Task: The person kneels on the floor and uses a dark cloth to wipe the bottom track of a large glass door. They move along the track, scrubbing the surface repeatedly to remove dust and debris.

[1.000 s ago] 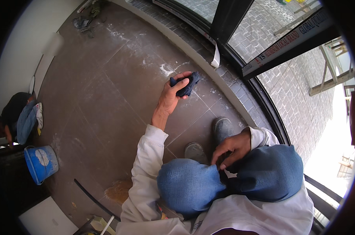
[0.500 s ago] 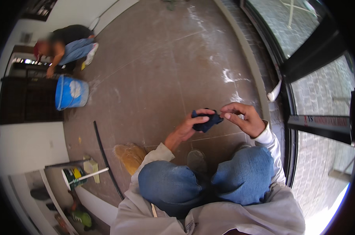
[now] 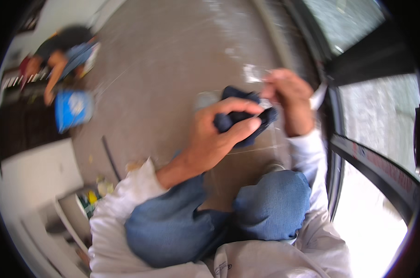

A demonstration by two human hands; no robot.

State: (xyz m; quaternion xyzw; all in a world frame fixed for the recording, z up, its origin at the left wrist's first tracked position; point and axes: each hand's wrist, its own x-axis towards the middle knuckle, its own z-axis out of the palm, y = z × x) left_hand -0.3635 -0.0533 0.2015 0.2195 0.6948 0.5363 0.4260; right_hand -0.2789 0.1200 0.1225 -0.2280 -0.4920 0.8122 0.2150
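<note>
A dark navy cloth (image 3: 261,126), bunched up, is gripped between the thumb and fingers of my left hand (image 3: 205,134). Part of it sticks out beyond the fingers, and the rest is hidden by them. Just right of the cloth, my right hand (image 3: 288,95) is raised, blurred by motion. Its fingers are drawn together in a pinch near the cloth's edge. Whatever they may hold is too small and smeared to make out. Below both hands are my bent knees (image 3: 272,204) in blue jeans.
Brown tiled floor (image 3: 163,69) with white smears spreads ahead. To the right stands a dark-framed glass door (image 3: 335,111). At the far left a person (image 3: 66,51) bends beside a blue bucket (image 3: 73,109). A dark bar (image 3: 110,157) lies on the floor at left.
Both hands have risen, and the left with the cloth appears larger and nearer. The right hand has moved up too. My view has shifted, and my left knee has swung outward.
</note>
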